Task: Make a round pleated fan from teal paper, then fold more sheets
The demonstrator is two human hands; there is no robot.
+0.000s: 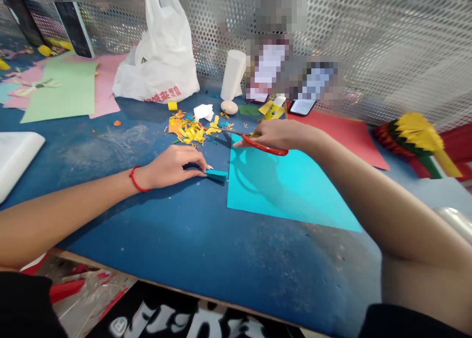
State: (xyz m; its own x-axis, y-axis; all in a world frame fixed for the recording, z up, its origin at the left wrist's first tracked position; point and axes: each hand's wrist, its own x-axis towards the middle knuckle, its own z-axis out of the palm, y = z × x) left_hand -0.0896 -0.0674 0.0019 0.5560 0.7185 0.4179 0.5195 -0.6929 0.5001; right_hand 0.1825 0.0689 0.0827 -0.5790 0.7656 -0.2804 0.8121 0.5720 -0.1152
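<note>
My left hand (176, 165), with a red cord round its wrist, pinches a small folded strip of blue paper (217, 174) just above the table. A pair of scissors (267, 146) with red handles is in my right hand (278, 134), the blades pointing left over paper scraps. Beneath my right hand and forearm lies a large sheet of turquoise paper (280, 190), its left edge close to the folded strip. A heap of yellow and orange paper scraps (191, 131) sits beyond my left hand.
Along the perforated metal panel (217, 13) stand a white plastic bag (162, 57), a white cylinder (233, 75) and two phones. Red paper (342, 136) and a yellow-and-green paper piece (416, 136) lie right. Green paper (64, 89) is at the left, behind a white object (18, 156).
</note>
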